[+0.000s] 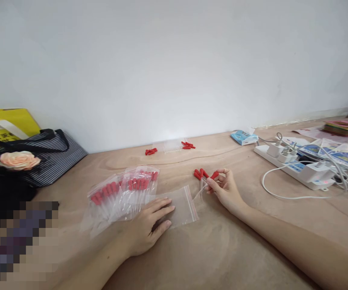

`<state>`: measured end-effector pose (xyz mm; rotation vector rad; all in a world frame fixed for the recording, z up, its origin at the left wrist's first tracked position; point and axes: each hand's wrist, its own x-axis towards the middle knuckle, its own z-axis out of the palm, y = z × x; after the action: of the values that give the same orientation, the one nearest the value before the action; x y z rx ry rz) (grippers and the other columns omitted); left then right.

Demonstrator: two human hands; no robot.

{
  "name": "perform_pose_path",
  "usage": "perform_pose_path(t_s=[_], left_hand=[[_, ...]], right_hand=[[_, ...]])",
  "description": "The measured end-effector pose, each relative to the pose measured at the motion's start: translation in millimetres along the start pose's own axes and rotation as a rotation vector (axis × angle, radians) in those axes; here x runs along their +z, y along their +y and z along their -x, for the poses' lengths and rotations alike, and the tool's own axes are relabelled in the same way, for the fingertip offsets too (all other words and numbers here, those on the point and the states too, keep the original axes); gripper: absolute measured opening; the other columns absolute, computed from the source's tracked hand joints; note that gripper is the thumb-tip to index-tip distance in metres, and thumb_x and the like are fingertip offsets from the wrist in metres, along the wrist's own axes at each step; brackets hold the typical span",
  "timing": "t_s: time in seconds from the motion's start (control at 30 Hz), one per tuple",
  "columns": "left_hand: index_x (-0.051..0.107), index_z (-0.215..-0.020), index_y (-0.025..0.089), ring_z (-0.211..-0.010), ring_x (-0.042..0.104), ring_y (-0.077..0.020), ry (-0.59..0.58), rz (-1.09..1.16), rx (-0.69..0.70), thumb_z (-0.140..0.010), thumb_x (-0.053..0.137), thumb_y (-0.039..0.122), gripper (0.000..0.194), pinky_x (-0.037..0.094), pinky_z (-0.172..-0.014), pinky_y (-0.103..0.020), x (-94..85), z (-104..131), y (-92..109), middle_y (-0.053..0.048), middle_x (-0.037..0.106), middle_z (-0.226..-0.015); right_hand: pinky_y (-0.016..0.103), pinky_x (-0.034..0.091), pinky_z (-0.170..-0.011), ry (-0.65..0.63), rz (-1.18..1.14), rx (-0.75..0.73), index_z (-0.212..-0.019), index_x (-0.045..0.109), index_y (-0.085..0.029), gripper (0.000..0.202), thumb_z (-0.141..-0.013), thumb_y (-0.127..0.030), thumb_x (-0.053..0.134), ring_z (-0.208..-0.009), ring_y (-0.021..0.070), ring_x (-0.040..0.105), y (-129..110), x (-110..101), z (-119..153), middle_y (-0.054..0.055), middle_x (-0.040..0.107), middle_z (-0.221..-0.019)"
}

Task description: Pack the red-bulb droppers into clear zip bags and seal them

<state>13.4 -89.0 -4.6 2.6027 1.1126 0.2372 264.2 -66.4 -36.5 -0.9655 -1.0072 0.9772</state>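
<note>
Pale plywood worktop (pixel 222 249), smooth with faint grain, against a plain white wall.

Left hand (pixel 149 227), at about 7 o'clock of the view, flat and palm down, fingers spread, pressing on an empty clear zip bag (pixel 181 205) with a thin red seal strip along its right edge; nothing gripped.

Right hand (pixel 225 187), just right of centre, fingers curled, pinching a small bunch of glass droppers (pixel 204 179): slim clear stems, rounded red rubber bulbs fanned at the top. Stem tips just above the bag's open edge, at about 2 o'clock of the left hand.

At 10 o'clock of the left hand, touching the empty bag, a glossy, overlapping heap of filled bags (pixel 122 193), red bulbs showing through.

Near the wall at 12 o'clock, well apart from both hands, loose red bulbs (pixel 151 151) and clear stems (pixel 172 146).

At 3 o'clock, white power strip (pixel 294 167) with plugs and looping white cables; printed sheets behind.

At 9 o'clock, striped fabric bag (pixel 53 155) with a peach cloth rose.

Bare wood open between the hands and along the near edge.
</note>
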Motion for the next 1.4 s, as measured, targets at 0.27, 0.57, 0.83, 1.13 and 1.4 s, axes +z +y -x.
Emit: perform_pose_path(t_s=[0.27,0.57,0.83,1.13,1.4], left_hand=[[0.048,-0.120,0.026,-0.121,0.038,-0.0227,0.022,0.025,0.008,-0.086,0.040,0.032,0.035,0.034,-0.099,-0.044,1.4,-0.5,-1.6,-0.003,0.043,-0.131],[0.043,-0.124,0.026,-0.121,0.038,-0.0226,0.040,0.036,-0.021,-0.086,0.041,0.034,0.039,0.034,-0.099,-0.044,1.5,-1.1,0.0,-0.003,0.044,-0.130],[0.044,-0.124,0.025,-0.119,0.040,-0.0223,0.024,0.010,-0.012,-0.085,0.043,0.036,0.040,0.036,-0.098,-0.042,2.2,-5.7,9.3,-0.004,0.044,-0.130],[0.048,-0.120,0.027,-0.119,0.041,-0.0221,0.067,0.020,0.023,-0.084,0.045,0.035,0.036,0.036,-0.097,-0.043,9.0,-7.1,11.3,-0.003,0.047,-0.128],[0.052,-0.116,0.023,-0.117,0.044,-0.0210,0.153,0.014,0.047,-0.085,0.044,0.033,0.034,0.037,-0.097,-0.041,20.9,-11.3,12.5,-0.003,0.053,-0.122]], right_hand=[[0.022,0.046,-0.045,0.044,0.031,0.003,-0.091,0.029,-0.025,0.050,-0.062,-0.042,0.066,-0.048,0.0089,0.055,-2.7,-2.6,-1.4,-0.010,0.049,-0.064],[0.027,0.050,-0.053,-0.097,-0.053,0.167,-0.087,0.031,-0.023,0.049,-0.062,-0.048,0.065,-0.053,0.0108,0.059,-6.0,4.9,7.2,-0.007,0.055,-0.063],[0.015,0.032,-0.033,-0.459,0.203,0.317,-0.077,0.044,-0.020,0.036,-0.061,-0.040,0.068,-0.037,0.0051,0.046,-11.8,-2.6,14.1,-0.007,0.053,-0.057],[0.019,0.027,-0.043,-0.640,0.439,0.161,-0.062,0.061,-0.018,0.024,-0.066,-0.042,0.063,-0.045,0.0064,0.038,-8.2,-4.4,12.6,-0.003,0.050,-0.051],[0.022,0.034,-0.051,-0.709,0.522,-0.083,-0.063,0.064,-0.019,0.031,-0.077,-0.043,0.050,-0.054,0.0093,0.043,-17.1,4.2,22.1,-0.002,0.050,-0.057]])
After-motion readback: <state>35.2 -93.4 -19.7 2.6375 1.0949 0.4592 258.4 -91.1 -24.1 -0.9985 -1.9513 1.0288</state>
